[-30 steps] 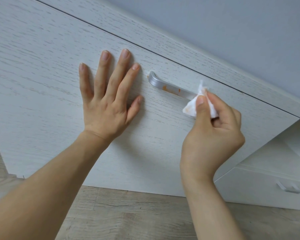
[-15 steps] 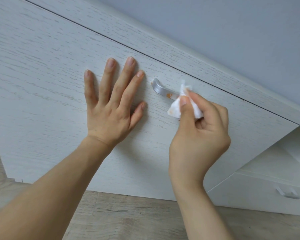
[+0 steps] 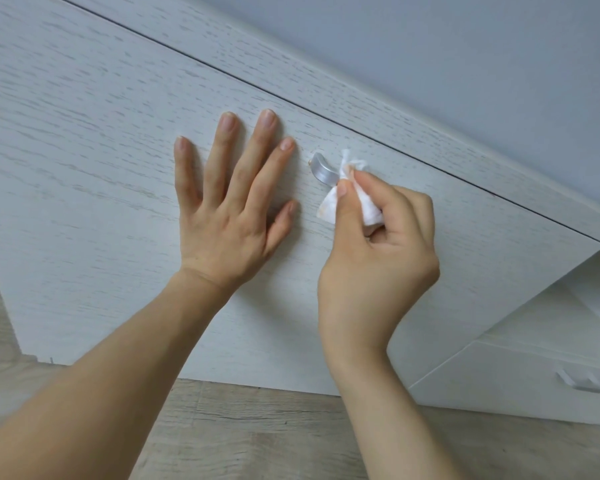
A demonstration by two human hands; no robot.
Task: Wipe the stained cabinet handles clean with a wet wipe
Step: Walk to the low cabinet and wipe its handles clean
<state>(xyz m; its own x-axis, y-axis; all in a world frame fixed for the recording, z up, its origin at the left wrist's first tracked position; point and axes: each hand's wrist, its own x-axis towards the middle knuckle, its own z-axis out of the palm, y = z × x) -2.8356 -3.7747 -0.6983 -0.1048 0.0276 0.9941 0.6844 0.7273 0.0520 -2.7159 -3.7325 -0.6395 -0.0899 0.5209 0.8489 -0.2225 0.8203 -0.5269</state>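
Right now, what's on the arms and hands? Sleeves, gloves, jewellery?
Nothing worn. The left hand and right hand are bare: no gloves, rings, watch or bracelets. Both forearms are uncovered down to the frame edge, with no sleeves in view. Fingernails are short and look unpainted. No marks or bandages show.

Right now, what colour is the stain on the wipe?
Orange-brown, on the white wet wipe in the head view.

No readable text, labels, brands, numbers or signs anywhere in view.
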